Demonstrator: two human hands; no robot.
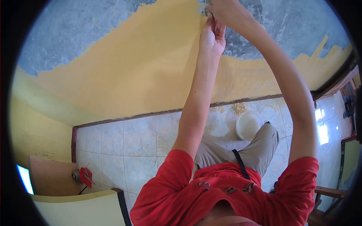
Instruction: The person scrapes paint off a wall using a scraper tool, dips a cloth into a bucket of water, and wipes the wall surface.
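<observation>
My left hand [213, 40] is raised against the wall, palm towards me, its fingers loosely bent and apart; I see nothing in it. Just above and to the right, my right hand [229, 12] bends over the left fingertips, its fingers closed. Whatever it grips is hidden at the top edge of the view. Both hands are at the border between yellow paint [151, 49] and a grey bare patch [245, 43] of the wall.
A white bucket [239, 132] stands on the tiled floor [139, 139] by my leg. Yellow flakes [239, 108] lie along the wall's foot. A red object [86, 177] is at lower left, near a low partition [83, 207]. Wooden furniture [330, 192] stands at lower right.
</observation>
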